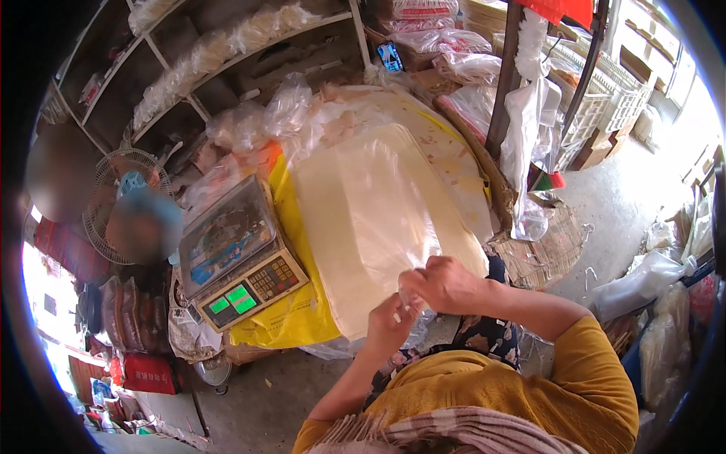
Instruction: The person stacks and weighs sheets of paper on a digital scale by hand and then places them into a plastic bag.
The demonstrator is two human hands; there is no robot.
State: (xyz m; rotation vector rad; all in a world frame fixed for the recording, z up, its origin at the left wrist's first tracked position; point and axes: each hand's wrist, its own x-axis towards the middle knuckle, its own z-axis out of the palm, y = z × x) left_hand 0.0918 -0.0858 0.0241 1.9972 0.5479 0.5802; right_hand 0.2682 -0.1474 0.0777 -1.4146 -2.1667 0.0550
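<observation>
My left hand (391, 320) and my right hand (445, 284) are close together at the near edge of the table. Between them they pinch the gathered end of a clear plastic bag (391, 227). The bag lies over a stack of large cream-coloured sheets (334, 227), whose material I cannot tell. A yellow plastic sheet (283, 326) shows beneath the stack's left side. Left of the stack stands a digital weighing scale (244, 255) with a lit green display and a metal pan.
A standing fan (127, 193) is at the left. Shelving (195, 108) with plastic-wrapped goods rises behind the table. A dark metal post (505, 85) stands at the right, near white plastic crates (618, 102). Flattened cardboard (539, 247) lies on the floor.
</observation>
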